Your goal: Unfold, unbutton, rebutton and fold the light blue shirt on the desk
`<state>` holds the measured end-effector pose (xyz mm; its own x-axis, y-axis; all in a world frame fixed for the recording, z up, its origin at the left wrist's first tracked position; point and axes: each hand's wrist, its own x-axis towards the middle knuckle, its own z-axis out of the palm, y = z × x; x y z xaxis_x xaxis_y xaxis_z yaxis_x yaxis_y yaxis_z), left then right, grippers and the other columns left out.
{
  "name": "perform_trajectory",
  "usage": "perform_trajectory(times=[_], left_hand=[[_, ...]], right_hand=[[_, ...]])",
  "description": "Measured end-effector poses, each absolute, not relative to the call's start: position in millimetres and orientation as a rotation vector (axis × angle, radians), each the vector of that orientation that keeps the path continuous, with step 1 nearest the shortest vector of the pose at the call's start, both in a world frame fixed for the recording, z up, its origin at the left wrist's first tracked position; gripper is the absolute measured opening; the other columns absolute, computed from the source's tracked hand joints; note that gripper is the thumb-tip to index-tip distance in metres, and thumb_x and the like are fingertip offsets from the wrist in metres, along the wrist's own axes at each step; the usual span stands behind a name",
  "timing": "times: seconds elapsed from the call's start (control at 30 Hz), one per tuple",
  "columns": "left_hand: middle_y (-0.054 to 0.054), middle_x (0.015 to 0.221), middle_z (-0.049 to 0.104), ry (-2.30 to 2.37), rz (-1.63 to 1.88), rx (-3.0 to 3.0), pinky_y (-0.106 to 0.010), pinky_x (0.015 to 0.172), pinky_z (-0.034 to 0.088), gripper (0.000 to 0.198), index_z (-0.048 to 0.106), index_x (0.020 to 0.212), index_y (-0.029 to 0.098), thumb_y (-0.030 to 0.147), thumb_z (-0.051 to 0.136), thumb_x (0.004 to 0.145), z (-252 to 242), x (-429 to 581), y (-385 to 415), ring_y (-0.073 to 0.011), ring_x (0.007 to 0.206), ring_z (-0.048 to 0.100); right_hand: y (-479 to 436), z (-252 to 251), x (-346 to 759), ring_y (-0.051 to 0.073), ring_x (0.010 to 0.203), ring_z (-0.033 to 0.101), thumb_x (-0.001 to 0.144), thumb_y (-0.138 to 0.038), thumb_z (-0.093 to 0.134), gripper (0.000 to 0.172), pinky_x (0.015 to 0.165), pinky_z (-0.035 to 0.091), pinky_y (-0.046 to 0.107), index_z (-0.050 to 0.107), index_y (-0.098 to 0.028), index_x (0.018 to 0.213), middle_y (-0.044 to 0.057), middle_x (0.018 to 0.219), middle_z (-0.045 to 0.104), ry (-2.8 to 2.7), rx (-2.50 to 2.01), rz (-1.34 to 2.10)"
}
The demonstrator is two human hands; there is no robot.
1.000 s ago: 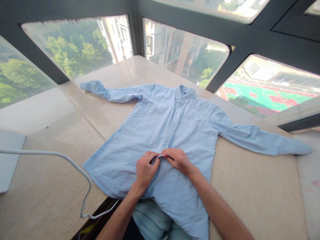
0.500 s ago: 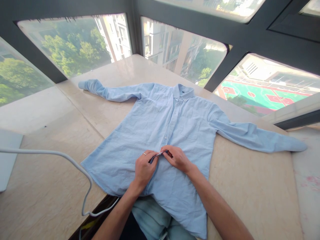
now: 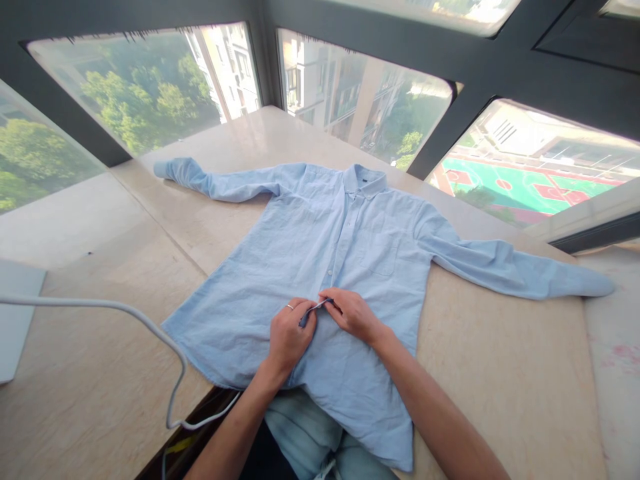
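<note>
A light blue long-sleeved shirt (image 3: 300, 247) lies front side up, its collar (image 3: 365, 180) away from me and both sleeves spread out to the sides. Low on its front placket, my left hand (image 3: 293, 333) pinches the fabric edge; a ring sits on one finger. Close beside it, my right hand (image 3: 353, 315) pinches the same raised fold between thumb and fingers. The cloth between my fingertips is lifted and slightly twisted. Any button there is hidden by my fingers. A small white button (image 3: 330, 273) shows just above my hands.
The shirt rests on a beige stone-like ledge (image 3: 510, 360) in a window corner with dark frames (image 3: 270, 60). A white cable (image 3: 120, 307) loops in from the left, near the shirt's hem. A pale flat panel (image 3: 17, 320) stands at the left edge.
My hands keep their pinch at the same place on the placket, with only slight finger movement. The whole view has shifted a little.
</note>
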<state>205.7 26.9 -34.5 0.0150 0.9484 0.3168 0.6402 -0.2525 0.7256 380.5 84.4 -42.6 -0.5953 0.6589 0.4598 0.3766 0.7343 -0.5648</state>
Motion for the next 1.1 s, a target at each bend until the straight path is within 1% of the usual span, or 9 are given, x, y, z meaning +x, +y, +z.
perform_trajectory(times=[0.17, 0.5, 0.73, 0.97, 1.03, 1.1], left_hand=[[-0.003, 0.089, 0.072, 1.641, 1.094, 1.942, -0.028, 0.075, 0.053, 0.013, 0.068, 0.092, 0.021, 0.016, 0.057, 0.086, -32.3, 205.8, 27.6, -0.0168, 0.08, 0.067], [-0.003, 0.087, 0.072, 1.654, 1.098, 1.97, -0.027, 0.075, 0.054, 0.016, 0.07, 0.089, 0.02, 0.014, 0.055, 0.086, -34.0, 205.9, 27.1, -0.016, 0.078, 0.068], [-0.003, 0.089, 0.072, 1.655, 1.074, 1.999, -0.026, 0.074, 0.053, 0.017, 0.07, 0.092, 0.02, 0.015, 0.054, 0.089, -35.0, 205.3, 26.6, -0.0155, 0.078, 0.068], [-0.004, 0.088, 0.072, 1.66, 1.088, 1.988, -0.027, 0.073, 0.053, 0.016, 0.07, 0.091, 0.02, 0.016, 0.054, 0.089, -34.5, 205.5, 26.0, -0.0156, 0.077, 0.068], [-0.004, 0.089, 0.072, 1.658, 1.103, 1.955, -0.027, 0.074, 0.053, 0.016, 0.07, 0.092, 0.02, 0.017, 0.054, 0.089, -33.8, 205.6, 25.9, -0.0159, 0.079, 0.068], [-0.004, 0.089, 0.072, 1.65, 1.134, 1.904, -0.027, 0.076, 0.053, 0.016, 0.07, 0.092, 0.02, 0.017, 0.055, 0.089, -32.6, 205.6, 26.0, -0.0159, 0.08, 0.068]], right_hand=[[84.6, -42.6, 380.8, 0.02, 0.091, 0.07, 0.097, -0.017, 0.045, 0.031, 0.08, 0.057, 0.033, 0.052, -0.021, 0.127, 0.008, 0.1, 0.072, -2.247, -0.771, 0.571], [84.1, -40.8, 381.1, 0.021, 0.096, 0.069, 0.098, -0.017, 0.043, 0.032, 0.084, 0.057, 0.034, 0.052, -0.021, 0.129, 0.01, 0.104, 0.071, -2.264, -0.783, 0.618], [83.8, -39.1, 380.7, 0.02, 0.094, 0.069, 0.098, -0.015, 0.041, 0.032, 0.081, 0.056, 0.034, 0.051, -0.02, 0.128, 0.009, 0.103, 0.071, -2.282, -0.783, 0.608], [83.9, -38.3, 379.5, 0.02, 0.095, 0.067, 0.098, -0.013, 0.039, 0.035, 0.082, 0.056, 0.034, 0.049, -0.021, 0.13, 0.009, 0.102, 0.07, -2.284, -0.772, 0.625], [83.1, -38.1, 379.6, 0.021, 0.097, 0.066, 0.098, -0.014, 0.04, 0.035, 0.083, 0.056, 0.035, 0.049, -0.022, 0.131, 0.009, 0.105, 0.068, -2.263, -0.765, 0.634], [81.5, -36.5, 380.4, 0.02, 0.093, 0.066, 0.097, -0.017, 0.043, 0.033, 0.08, 0.056, 0.034, 0.05, -0.022, 0.129, 0.011, 0.113, 0.065, -2.21, -0.791, 0.658]])
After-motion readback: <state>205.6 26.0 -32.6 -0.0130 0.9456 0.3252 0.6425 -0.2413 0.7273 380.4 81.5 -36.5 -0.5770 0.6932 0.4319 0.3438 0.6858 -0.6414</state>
